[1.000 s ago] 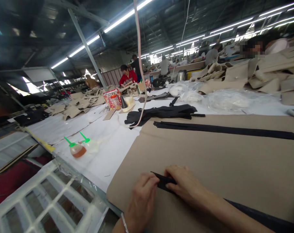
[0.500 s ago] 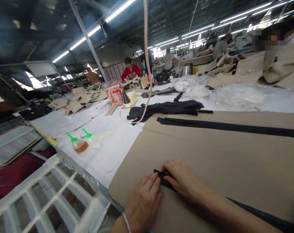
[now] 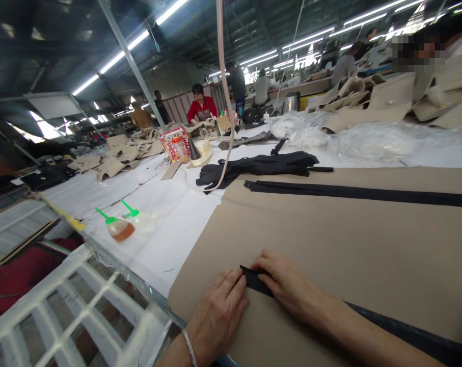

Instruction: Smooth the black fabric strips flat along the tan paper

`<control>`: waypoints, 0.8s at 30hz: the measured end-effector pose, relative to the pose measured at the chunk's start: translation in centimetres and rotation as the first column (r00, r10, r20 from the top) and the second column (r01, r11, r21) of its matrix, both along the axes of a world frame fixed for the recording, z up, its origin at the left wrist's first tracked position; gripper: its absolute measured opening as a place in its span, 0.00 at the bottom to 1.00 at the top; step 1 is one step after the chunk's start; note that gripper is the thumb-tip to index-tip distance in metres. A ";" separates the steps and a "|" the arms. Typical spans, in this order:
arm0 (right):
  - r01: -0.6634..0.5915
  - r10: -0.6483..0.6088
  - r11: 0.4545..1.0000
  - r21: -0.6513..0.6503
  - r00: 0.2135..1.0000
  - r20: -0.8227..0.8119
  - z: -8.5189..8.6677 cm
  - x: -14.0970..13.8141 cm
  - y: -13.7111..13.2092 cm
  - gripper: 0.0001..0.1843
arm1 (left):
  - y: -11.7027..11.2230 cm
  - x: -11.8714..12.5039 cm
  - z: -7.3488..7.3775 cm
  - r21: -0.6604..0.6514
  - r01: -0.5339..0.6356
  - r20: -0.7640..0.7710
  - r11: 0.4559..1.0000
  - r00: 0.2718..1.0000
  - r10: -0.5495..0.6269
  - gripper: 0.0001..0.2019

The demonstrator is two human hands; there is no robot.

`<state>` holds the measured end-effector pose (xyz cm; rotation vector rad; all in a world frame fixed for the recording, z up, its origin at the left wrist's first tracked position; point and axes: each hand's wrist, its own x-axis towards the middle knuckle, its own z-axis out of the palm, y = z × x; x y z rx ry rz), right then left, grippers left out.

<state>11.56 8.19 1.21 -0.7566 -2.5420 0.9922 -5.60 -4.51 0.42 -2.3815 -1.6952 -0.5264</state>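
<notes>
A black fabric strip (image 3: pixel 258 285) lies near the front edge of a large taupe sheet (image 3: pixel 330 239). My right hand (image 3: pixel 282 280) curls over the strip near its left end, thumb and fingers closed on its far edge. Flat on the sheet, my left hand (image 3: pixel 223 306) reaches the strip's end with its fingertips; its fingers are stretched out. My right forearm hides part of the strip, which shows again at lower right. Farther back on the sheet lie more black strips (image 3: pixel 349 192).
Behind the sheet are a bundle of black strips (image 3: pixel 265 165), a hanging hose (image 3: pixel 223 76) and plastic bags (image 3: pixel 387 142). Two green-nozzled bottles (image 3: pixel 120 230) lie left on the white tabletop (image 3: pixel 169 229). A white rack (image 3: pixel 74 306) adjoins the table. A person in red (image 3: pixel 205 106) works across.
My left hand has slid slightly left, baring a little more of the strip's end. My right hand stays on the strip. The camera view has shifted a little.
</notes>
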 end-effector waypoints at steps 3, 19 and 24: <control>-0.028 0.030 0.997 0.072 0.999 -0.021 -0.6 0.1 -0.3 0.15 | 0.0 0.0 0.0 0.002 -0.004 0.006 1.000 1.000 0.004 0.16; -0.103 0.096 0.927 0.361 0.995 0.038 -0.9 0.7 -1.5 0.10 | -0.2 -0.5 0.3 -0.074 -0.024 -0.035 0.997 0.999 0.021 0.17; -0.123 0.103 0.867 0.483 0.992 0.068 -1.1 0.7 -1.6 0.11 | -0.1 -0.5 0.2 -0.081 -0.025 -0.044 0.996 0.999 0.021 0.17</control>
